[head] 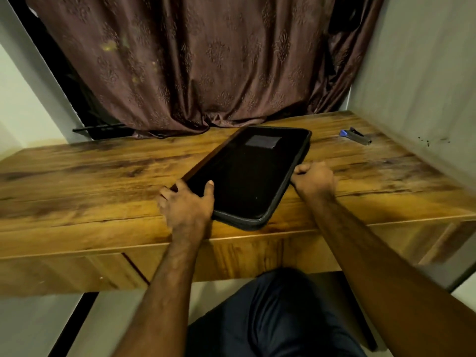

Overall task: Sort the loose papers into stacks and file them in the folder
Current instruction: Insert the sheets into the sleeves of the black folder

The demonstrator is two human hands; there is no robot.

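Folder: black, zipped case w/ grey piping round the edge, small dark patch near far end. Closed, flat on table, angled diag., near corner close to front edge. Left side gripped, right edge held. No papers visible.

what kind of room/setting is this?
Likely a home desk nook: a wooden desk set between plain walls, a brown patterned curtain behind, a black zip folder and a stapler on top.
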